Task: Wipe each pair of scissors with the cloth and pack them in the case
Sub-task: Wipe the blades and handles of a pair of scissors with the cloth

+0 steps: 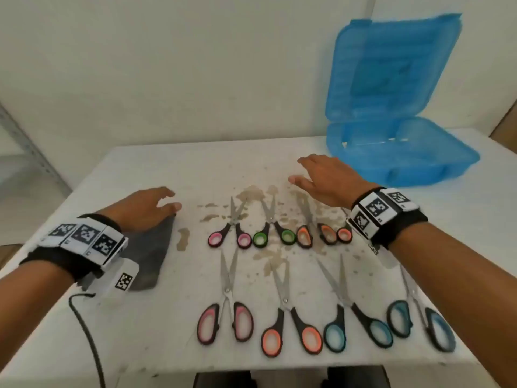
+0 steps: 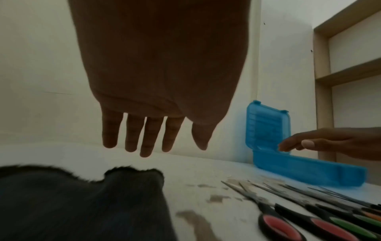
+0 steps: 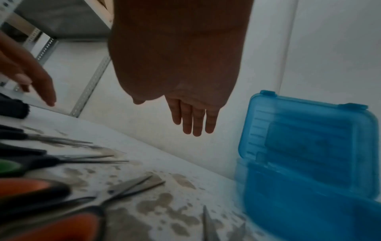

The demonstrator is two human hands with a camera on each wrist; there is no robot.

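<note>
Several pairs of scissors lie in two rows on the white table: small ones at the back, such as the green-handled pair, and larger ones in front, such as the pink-handled pair. A dark grey cloth lies flat at the left. My left hand hovers over the cloth's far end with fingers straight and holds nothing; the left wrist view shows its fingers above the cloth. My right hand hovers open above the back row. The blue case stands open at the back right.
Brown stains spot the table around the scissor blades. A black cable runs off the front left edge. A metal rack post stands at the left, and a wooden shelf is beside the case.
</note>
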